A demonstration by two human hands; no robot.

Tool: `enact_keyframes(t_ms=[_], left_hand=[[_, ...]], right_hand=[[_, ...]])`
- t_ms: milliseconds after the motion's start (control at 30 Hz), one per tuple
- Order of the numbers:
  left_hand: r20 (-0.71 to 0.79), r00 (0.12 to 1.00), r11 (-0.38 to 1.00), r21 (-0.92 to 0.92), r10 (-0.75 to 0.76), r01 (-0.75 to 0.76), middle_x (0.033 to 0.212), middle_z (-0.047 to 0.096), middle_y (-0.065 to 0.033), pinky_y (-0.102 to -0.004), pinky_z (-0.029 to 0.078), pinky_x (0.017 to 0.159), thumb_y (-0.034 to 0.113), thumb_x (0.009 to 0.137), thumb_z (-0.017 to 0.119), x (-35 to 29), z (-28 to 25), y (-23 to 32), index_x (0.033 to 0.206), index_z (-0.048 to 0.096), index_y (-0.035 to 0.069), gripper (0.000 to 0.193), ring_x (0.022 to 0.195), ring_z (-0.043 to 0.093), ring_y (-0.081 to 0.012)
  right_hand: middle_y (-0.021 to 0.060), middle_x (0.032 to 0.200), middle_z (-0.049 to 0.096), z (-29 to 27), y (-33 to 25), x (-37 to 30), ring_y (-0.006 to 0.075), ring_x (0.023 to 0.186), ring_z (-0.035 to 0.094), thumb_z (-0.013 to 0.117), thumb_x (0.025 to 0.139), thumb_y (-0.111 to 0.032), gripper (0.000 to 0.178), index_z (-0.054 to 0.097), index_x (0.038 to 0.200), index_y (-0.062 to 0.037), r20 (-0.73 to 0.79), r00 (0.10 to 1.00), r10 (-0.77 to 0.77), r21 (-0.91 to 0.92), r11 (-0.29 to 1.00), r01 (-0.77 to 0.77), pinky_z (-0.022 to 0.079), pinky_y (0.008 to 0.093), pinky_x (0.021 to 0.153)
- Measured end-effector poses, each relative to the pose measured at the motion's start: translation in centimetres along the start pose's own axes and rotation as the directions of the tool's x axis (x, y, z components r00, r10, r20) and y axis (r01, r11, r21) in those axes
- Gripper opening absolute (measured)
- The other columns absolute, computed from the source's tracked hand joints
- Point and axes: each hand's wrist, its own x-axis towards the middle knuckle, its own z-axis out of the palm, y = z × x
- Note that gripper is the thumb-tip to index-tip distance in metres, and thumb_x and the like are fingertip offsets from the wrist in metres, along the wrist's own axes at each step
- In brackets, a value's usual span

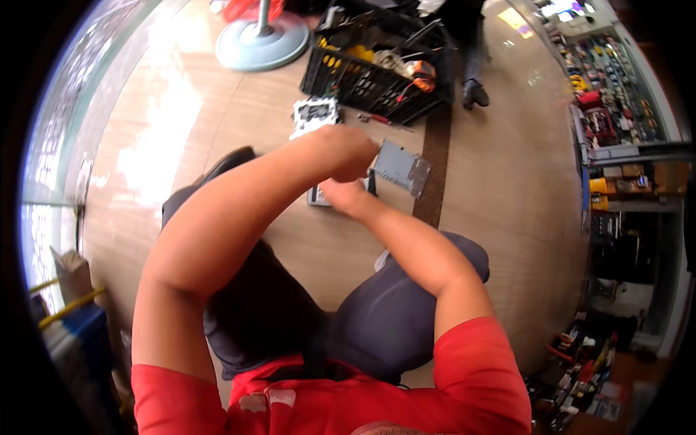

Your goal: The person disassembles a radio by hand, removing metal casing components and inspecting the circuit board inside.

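My left hand is closed, its back turned up, above a small light-grey boxy part on the floor. Its fingertips and whatever they hold are hidden. Just below it, my right hand curls over that same part, which it mostly covers. What the right fingers grip cannot be made out. A short black piece shows beside the right hand. To the right lies a flat grey metal plate with a brownish, see-through-looking edge. Beyond my left wrist sits a white plastic frame with a dark inside.
A black crate full of tools and an orange-and-grey device stands ahead. A red-handled tool lies before it. Left of the crate is a round pale stand base. Another person's leg is at the far right of the crate.
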Motion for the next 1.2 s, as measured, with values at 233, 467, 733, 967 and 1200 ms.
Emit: enact_keyframes(t_ms=[233,467,733,967,1200], left_hand=[[0.055,0.998,0.999,0.038,-0.013,0.011,0.102,0.071,-0.0171,-0.0452,0.054,0.083,0.029,0.088,0.070,0.1,-0.4,0.0,0.117,0.060,0.005,0.039,0.099,0.068,-0.0349],[0.046,0.997,0.998,0.027,-0.058,0.057,0.105,0.071,-0.0147,-0.0443,0.055,0.083,0.030,0.089,0.069,0.0,-0.5,0.3,0.115,0.064,0.006,0.036,0.101,0.068,-0.0341],[0.023,0.998,0.998,0.000,-0.061,0.061,0.106,0.073,-0.0135,-0.0419,0.055,0.081,0.016,0.086,0.068,0.2,-0.4,0.4,0.104,0.076,0.004,0.024,0.097,0.070,-0.0311],[0.010,0.999,0.999,0.003,-0.033,0.033,0.106,0.073,-0.0138,-0.0415,0.055,0.081,0.017,0.086,0.068,0.6,0.3,-0.5,0.104,0.076,0.003,0.025,0.097,0.070,-0.0304],[0.069,0.998,0.998,0.062,0.000,-0.005,0.105,0.072,-0.0154,-0.0411,0.054,0.084,0.026,0.089,0.069,1.1,-0.3,0.2,0.112,0.065,0.004,0.033,0.101,0.068,-0.0325]], right_hand=[[0.0206,0.129,0.060,-0.7,1.2,-0.4,0.0345,0.126,0.053,0.049,0.095,-0.017,0.033,0.063,0.122,-0.0030,0.201,0.961,-0.189,-0.428,0.866,0.259,0.038,0.0463,0.109],[0.0187,0.141,0.052,-0.7,0.9,0.2,0.0341,0.135,0.044,0.044,0.101,-0.023,0.039,0.057,0.133,-0.0064,0.095,0.995,0.002,-0.260,0.965,0.023,0.032,0.0441,0.114],[0.0194,0.136,0.056,-0.1,2.6,-0.1,0.0354,0.127,0.050,0.047,0.101,-0.028,0.037,0.058,0.129,-0.0069,0.289,0.942,-0.171,-0.444,0.848,0.291,0.040,0.0472,0.105],[0.0191,0.144,0.050,-1.8,-0.8,0.2,0.0344,0.135,0.044,0.049,0.100,-0.028,0.047,0.047,0.141,-0.0061,0.063,0.994,0.092,-0.137,0.987,-0.083,0.034,0.0426,0.112],[0.0173,0.142,0.053,-0.7,1.8,0.0,0.0311,0.135,0.045,0.047,0.102,-0.028,0.041,0.054,0.135,-0.0046,0.133,0.990,-0.046,-0.175,0.982,0.069,0.034,0.0425,0.112]])
